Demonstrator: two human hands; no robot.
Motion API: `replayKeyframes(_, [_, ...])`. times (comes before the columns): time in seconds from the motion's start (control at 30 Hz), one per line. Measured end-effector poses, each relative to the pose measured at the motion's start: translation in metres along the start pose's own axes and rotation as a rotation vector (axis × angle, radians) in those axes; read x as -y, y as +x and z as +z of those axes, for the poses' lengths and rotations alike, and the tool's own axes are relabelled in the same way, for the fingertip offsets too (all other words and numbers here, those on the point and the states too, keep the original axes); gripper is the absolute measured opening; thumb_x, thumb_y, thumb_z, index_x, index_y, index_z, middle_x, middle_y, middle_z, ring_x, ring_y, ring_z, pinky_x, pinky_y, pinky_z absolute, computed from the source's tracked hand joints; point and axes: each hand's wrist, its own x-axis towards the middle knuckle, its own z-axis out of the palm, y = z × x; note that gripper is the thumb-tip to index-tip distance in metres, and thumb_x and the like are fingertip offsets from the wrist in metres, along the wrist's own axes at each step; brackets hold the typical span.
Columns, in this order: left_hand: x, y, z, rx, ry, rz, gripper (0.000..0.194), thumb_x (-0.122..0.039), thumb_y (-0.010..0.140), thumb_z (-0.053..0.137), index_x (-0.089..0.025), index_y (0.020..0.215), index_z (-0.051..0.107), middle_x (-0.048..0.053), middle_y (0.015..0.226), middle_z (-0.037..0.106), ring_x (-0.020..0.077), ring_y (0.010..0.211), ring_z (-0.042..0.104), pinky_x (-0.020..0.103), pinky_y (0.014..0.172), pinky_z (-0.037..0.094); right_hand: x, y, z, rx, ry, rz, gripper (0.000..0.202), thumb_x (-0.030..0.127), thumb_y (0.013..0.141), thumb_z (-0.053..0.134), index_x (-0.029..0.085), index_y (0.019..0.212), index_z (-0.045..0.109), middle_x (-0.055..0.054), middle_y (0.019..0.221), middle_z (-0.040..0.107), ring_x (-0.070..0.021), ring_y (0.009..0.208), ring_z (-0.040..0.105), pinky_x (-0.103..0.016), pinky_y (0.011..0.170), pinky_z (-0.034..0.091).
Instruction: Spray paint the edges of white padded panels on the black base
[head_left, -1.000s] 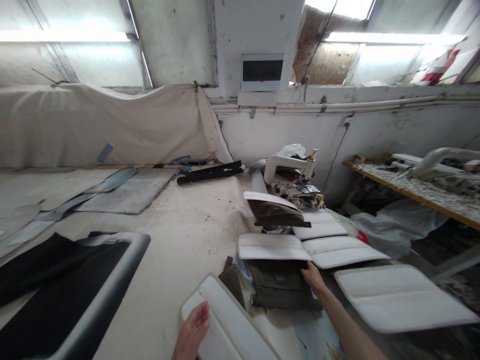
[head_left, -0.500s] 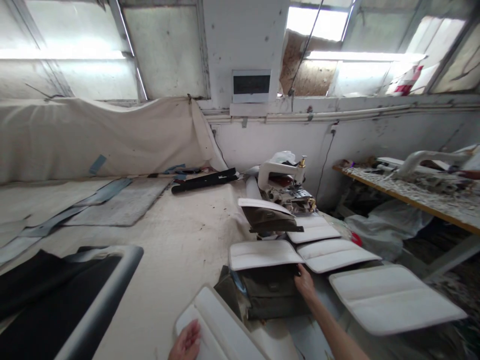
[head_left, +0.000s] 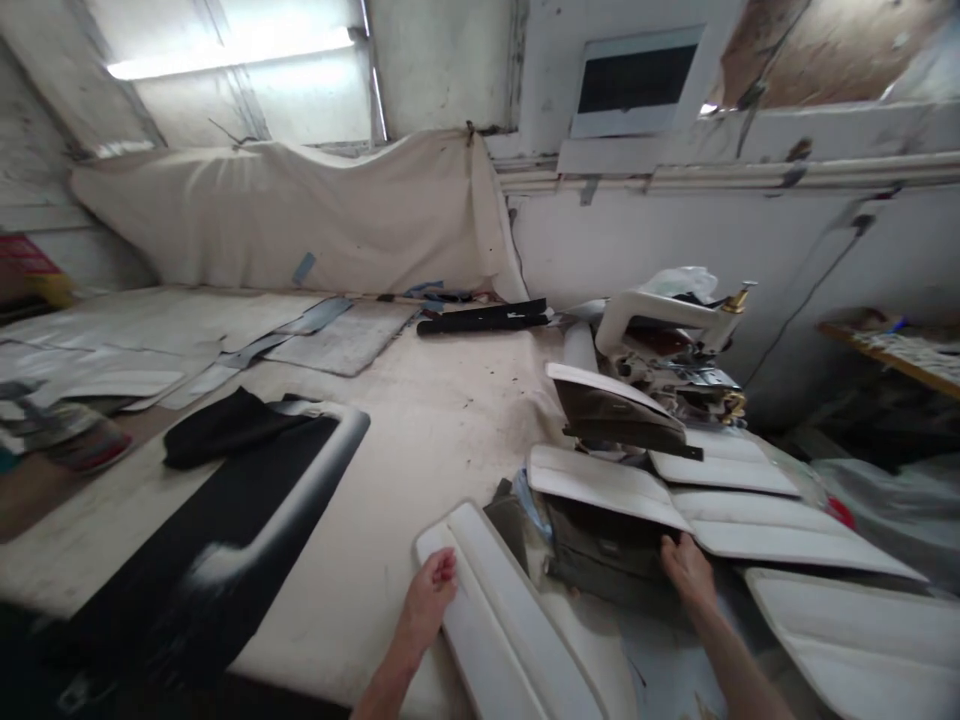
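Observation:
My left hand (head_left: 431, 597) is at the left edge of a long white padded panel (head_left: 499, 615), its fingers curled and closed over the edge. That panel lies slanted toward me on the cloth-covered table. Farther right, my right hand (head_left: 688, 572) pinches the front right corner of another white padded panel (head_left: 600, 483). Below this panel hangs dark olive fabric (head_left: 600, 550), folded like a pouch or bag; its inside is in shadow. My right fingertips are partly hidden behind the corner. More white padded panels (head_left: 795, 532) overlap to the right.
Behind the panels stands a sewing machine (head_left: 667, 330), with a white-topped olive piece (head_left: 619, 405) before it. A black sheet with a white-dusted edge (head_left: 225, 540) lies left. Black rolled strips (head_left: 484, 318) and a grey mat (head_left: 345, 340) lie farther back.
My view has turned left and tipped down, so everything sits farther right and higher. More of the table's left side shows. Both hands keep their places at the panels.

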Motion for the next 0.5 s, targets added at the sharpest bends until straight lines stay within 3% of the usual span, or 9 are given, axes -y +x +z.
replayKeyframes(0.07, [-0.005, -0.009, -0.002, -0.012, 0.006, 0.008, 0.034, -0.013, 0.053, 0.064, -0.016, 0.087, 0.065, 0.007, 0.09, 0.065, 0.0182, 0.079, 0.056, 0.03, 0.073, 0.047, 0.013, -0.021, -0.001, -0.052, -0.063, -0.05, 0.062, 0.041, 0.075, 0.031, 0.0, 0.119, 0.047, -0.031, 0.111, 0.056, -0.0442, 0.109, 0.049, -0.056, 0.09, 0.037])
replayKeyframes(0.13, [-0.006, -0.018, -0.004, -0.053, 0.024, 0.042, 0.033, -0.012, 0.056, 0.062, -0.018, 0.088, 0.066, 0.006, 0.095, 0.065, 0.0177, 0.079, 0.055, 0.029, 0.072, 0.045, 0.033, -0.057, 0.009, -0.06, -0.039, -0.157, 0.059, 0.045, 0.075, 0.032, 0.009, 0.119, 0.048, -0.023, 0.118, 0.054, -0.039, 0.111, 0.049, -0.051, 0.094, 0.037])
replayKeyframes(0.17, [-0.005, -0.023, -0.006, -0.08, 0.041, 0.058, 0.033, -0.012, 0.058, 0.061, -0.019, 0.089, 0.066, 0.006, 0.096, 0.064, 0.0176, 0.08, 0.054, 0.029, 0.073, 0.045, 0.045, -0.081, 0.018, -0.009, 0.029, -0.22, 0.056, 0.047, 0.075, 0.035, 0.013, 0.116, 0.051, -0.019, 0.113, 0.059, -0.0346, 0.106, 0.054, -0.046, 0.092, 0.041])
replayKeyframes(0.23, [-0.001, -0.033, -0.01, -0.128, 0.068, 0.073, 0.033, -0.011, 0.06, 0.059, -0.02, 0.091, 0.066, 0.006, 0.098, 0.064, 0.018, 0.082, 0.054, 0.03, 0.077, 0.044, 0.07, -0.132, 0.043, 0.255, 0.124, -0.404, 0.051, 0.052, 0.074, 0.042, 0.019, 0.112, 0.054, -0.015, 0.117, 0.059, -0.0311, 0.108, 0.053, -0.042, 0.092, 0.042])
replayKeyframes(0.3, [0.006, -0.043, -0.018, -0.146, 0.072, 0.07, 0.034, -0.01, 0.059, 0.059, -0.02, 0.091, 0.066, 0.006, 0.099, 0.064, 0.0195, 0.086, 0.054, 0.031, 0.079, 0.044, 0.093, -0.177, 0.066, 0.337, 0.013, -0.497, 0.052, 0.05, 0.069, 0.049, 0.02, 0.111, 0.055, -0.016, 0.116, 0.06, -0.0368, 0.109, 0.051, -0.051, 0.091, 0.04])
replayKeyframes(0.4, [0.02, -0.061, -0.043, -0.126, 0.086, 0.103, 0.035, -0.011, 0.061, 0.056, -0.02, 0.094, 0.065, 0.008, 0.105, 0.062, 0.0222, 0.096, 0.054, 0.032, 0.079, 0.045, 0.116, -0.211, 0.08, 0.326, -0.014, -0.499, 0.047, 0.047, 0.065, 0.049, 0.02, 0.103, 0.057, -0.017, 0.104, 0.064, -0.037, 0.101, 0.056, -0.049, 0.088, 0.042])
replayKeyframes(0.5, [0.038, -0.082, -0.086, -0.125, 0.1, 0.153, 0.035, -0.015, 0.064, 0.055, -0.02, 0.098, 0.064, 0.01, 0.109, 0.061, 0.0238, 0.1, 0.054, 0.034, 0.08, 0.045, 0.124, -0.215, 0.062, 0.321, 0.064, -0.477, 0.031, 0.048, 0.067, 0.045, 0.027, 0.086, 0.057, -0.012, 0.092, 0.066, -0.0327, 0.091, 0.06, -0.042, 0.082, 0.045])
